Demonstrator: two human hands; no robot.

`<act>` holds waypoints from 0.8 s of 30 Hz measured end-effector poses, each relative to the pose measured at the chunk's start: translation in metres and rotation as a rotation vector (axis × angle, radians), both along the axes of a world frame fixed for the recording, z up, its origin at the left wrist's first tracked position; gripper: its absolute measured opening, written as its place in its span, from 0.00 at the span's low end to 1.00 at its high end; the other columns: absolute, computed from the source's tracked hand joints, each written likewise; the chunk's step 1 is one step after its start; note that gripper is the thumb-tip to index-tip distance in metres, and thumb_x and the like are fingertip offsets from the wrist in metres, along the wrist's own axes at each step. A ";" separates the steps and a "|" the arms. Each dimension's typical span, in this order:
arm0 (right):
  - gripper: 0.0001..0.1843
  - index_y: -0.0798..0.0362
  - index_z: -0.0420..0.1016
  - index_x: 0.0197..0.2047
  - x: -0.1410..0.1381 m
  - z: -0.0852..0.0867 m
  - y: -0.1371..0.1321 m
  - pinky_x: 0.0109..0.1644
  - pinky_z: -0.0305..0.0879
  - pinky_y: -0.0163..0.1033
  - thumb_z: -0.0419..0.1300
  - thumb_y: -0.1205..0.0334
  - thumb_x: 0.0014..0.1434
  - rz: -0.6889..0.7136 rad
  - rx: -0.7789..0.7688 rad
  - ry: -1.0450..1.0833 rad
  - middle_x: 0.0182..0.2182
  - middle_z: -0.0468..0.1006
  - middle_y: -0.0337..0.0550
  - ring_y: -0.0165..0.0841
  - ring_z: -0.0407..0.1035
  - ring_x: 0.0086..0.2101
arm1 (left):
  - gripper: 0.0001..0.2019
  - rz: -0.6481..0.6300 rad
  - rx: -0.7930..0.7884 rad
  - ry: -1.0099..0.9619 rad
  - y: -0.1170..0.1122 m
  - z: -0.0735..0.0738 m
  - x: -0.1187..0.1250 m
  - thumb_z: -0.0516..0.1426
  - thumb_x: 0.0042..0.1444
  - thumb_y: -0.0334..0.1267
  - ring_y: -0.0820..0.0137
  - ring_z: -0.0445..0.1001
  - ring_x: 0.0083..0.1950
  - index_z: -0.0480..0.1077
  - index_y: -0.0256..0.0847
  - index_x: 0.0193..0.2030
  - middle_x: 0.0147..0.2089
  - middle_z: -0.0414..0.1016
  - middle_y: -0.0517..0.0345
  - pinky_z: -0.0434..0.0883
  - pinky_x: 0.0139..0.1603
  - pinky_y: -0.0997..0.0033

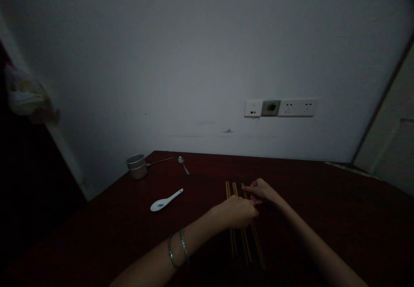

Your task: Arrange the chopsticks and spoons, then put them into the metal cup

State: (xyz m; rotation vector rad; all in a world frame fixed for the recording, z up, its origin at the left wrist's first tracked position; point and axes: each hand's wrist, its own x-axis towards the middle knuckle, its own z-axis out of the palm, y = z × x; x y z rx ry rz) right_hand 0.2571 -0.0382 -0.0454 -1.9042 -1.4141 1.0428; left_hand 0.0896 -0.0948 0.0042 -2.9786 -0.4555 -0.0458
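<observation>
Several wooden chopsticks (230,188) lie side by side on the dark red table (323,201), running away from me. My left hand (237,211), with two bangles on its wrist, rests curled over their middle, fingers closed on them. My right hand (260,191) sits just beyond and to the right, fingers pinched on the far ends of the right-hand chopsticks. The two hands nearly touch.
A white ceramic spoon with a blue mark (165,200) lies left of the hands. Farther back stand a small metal cup (137,166) at the table's corner and a metal spoon (183,163). Wall sockets (280,107) sit above the table. The room is dim.
</observation>
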 end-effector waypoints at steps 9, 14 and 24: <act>0.17 0.56 0.65 0.20 0.006 0.008 -0.002 0.16 0.58 0.27 0.56 0.51 0.51 -0.029 0.098 0.178 0.13 0.67 0.36 0.23 0.61 0.13 | 0.12 0.045 -0.104 -0.281 0.008 0.059 -0.032 0.49 0.53 0.31 0.71 0.70 0.41 0.69 0.43 0.43 0.43 0.71 0.57 0.65 0.35 0.74; 0.16 0.57 0.66 0.24 0.009 0.025 -0.005 0.17 0.59 0.27 0.56 0.51 0.51 -0.043 0.137 0.221 0.16 0.69 0.38 0.23 0.62 0.15 | 0.11 0.211 -0.121 -0.364 0.032 0.084 -0.085 0.50 0.54 0.36 0.70 0.68 0.43 0.70 0.40 0.41 0.42 0.71 0.55 0.64 0.39 0.74; 0.15 0.57 0.69 0.25 0.026 0.055 -0.011 0.19 0.62 0.28 0.57 0.52 0.50 -0.134 0.265 0.236 0.20 0.73 0.44 0.25 0.65 0.18 | 0.24 0.575 -0.300 -0.286 0.074 0.031 -0.188 0.54 0.49 0.51 0.64 0.67 0.49 0.66 0.38 0.49 0.48 0.69 0.49 0.63 0.46 0.68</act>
